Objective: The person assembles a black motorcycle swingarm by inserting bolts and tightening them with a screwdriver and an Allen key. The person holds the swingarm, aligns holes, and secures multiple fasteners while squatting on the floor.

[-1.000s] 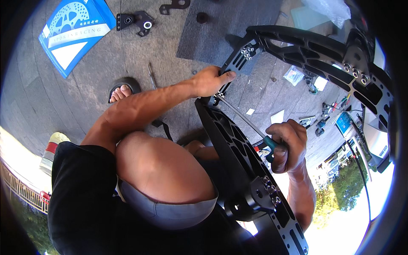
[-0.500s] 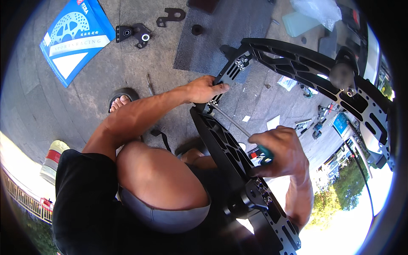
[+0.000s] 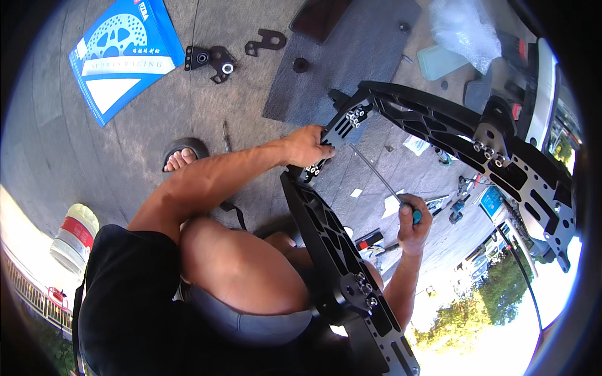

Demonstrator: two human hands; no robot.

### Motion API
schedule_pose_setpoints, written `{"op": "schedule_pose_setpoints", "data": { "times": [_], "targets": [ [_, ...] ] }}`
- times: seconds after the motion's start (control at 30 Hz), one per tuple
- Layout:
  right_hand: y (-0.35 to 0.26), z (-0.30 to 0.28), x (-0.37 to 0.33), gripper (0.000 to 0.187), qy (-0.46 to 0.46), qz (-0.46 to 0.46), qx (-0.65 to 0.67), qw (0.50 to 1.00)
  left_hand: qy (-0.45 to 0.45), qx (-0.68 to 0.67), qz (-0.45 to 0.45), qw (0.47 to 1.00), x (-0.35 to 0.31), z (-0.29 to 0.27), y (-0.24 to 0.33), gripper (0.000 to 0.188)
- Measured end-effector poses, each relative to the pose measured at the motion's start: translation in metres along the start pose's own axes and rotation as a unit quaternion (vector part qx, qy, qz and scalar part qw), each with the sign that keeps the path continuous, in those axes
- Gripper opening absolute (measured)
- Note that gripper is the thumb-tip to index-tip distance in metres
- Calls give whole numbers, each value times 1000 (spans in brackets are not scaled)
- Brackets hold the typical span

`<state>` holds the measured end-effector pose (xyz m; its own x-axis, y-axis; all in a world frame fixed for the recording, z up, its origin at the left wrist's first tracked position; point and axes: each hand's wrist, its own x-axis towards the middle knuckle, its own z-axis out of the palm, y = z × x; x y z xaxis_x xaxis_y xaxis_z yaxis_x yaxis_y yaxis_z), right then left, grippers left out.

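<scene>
My left hand (image 3: pixel 307 145) is closed round the slotted cross plate at the far end of a black metal frame (image 3: pixel 433 119). Two long cut-out side rails run from that plate, one at the right and one beside my knee. Silver bolts (image 3: pixel 355 116) sit in clusters at the plate's ends. My right hand (image 3: pixel 411 235), between the rails, is wrapped round the teal handle of a screwdriver (image 3: pixel 377 174). Its long thin shaft points up toward the plate, the tip apart from the bolts near my left hand. The tip's exact shape is too small to tell.
Black brackets (image 3: pixel 213 62), a hook-shaped plate (image 3: pixel 266 42) and a blue-white package (image 3: pixel 128 59) lie on the paving. A dark mat (image 3: pixel 338 69) holds a small round part (image 3: pixel 301 64). Clear plastic wrap (image 3: pixel 464 28) and scattered tools lie rightward. A bucket (image 3: pixel 74 235) stands left.
The screwdriver's tip has come away from the bolts beside my left hand and moved right. My right hand has drawn back from the near rail. My left hand keeps its grip on the plate.
</scene>
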<state>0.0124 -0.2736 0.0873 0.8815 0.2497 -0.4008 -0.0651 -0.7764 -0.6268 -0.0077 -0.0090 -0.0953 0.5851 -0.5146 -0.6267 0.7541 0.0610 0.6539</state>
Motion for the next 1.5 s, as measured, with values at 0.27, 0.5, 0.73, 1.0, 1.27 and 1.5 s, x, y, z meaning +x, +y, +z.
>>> {"op": "schedule_pose_setpoints", "data": {
  "times": [0.27,0.5,0.73,1.0,1.27,1.5],
  "targets": [
    [71,16,-67,27,122,77,104,984,19,78,42,996,-9,16,-1,24],
    [124,99,-90,43,96,-20,-191,977,96,180,108,973,-19,36,23,31],
    [169,153,-87,57,108,-71,-246,961,151,144,83,974,-57,44,60,30],
    [131,72,-185,84,233,-186,788,539,267,262,129,918,-81,57,92,49],
    [145,77,-173,74,316,-197,782,499,292,281,158,901,-104,103,109,60],
    [185,68,-167,52,290,-196,753,557,266,210,92,936,-123,136,112,65]
  ]
}}
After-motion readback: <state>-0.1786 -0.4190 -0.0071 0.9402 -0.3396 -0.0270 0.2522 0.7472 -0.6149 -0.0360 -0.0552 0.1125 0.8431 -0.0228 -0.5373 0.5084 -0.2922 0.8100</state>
